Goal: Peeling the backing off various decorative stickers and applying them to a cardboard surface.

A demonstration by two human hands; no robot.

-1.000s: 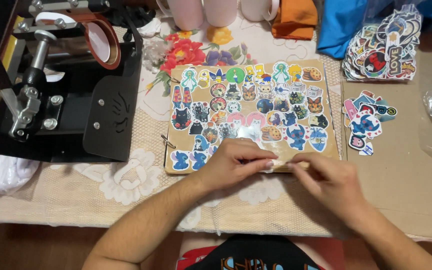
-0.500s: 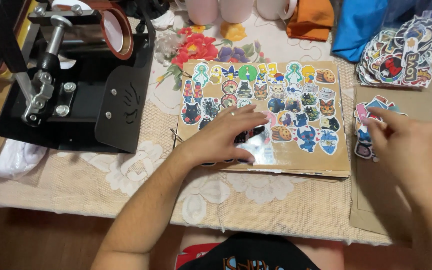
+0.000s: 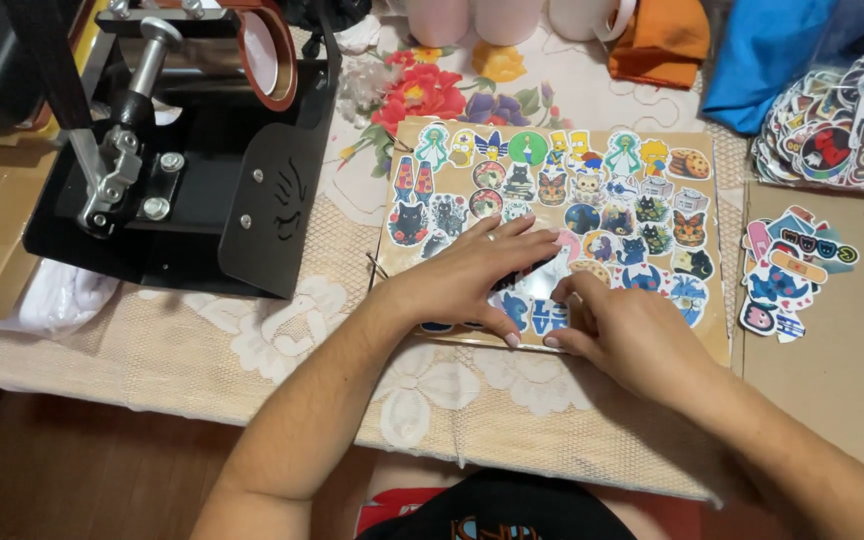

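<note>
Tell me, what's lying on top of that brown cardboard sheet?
The cardboard sheet is covered in colourful stickers. The left hand and right hand press on its lower part, hiding whatever lies beneath them.

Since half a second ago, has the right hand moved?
Yes. The right hand came left, off the small sticker pile, and now rests on the sticker board beside the left hand.

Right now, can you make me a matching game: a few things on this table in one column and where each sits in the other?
Things:
1. black press machine
2. sticker-covered board
3. loose sticker heap
4. orange cloth

Places:
A. far right, beside the blue cloth
B. far edge, right of the pink cups
C. left end of the table
D. under both hands, left hand and right hand

Pairs: 1-C, 2-D, 3-A, 4-B
</note>
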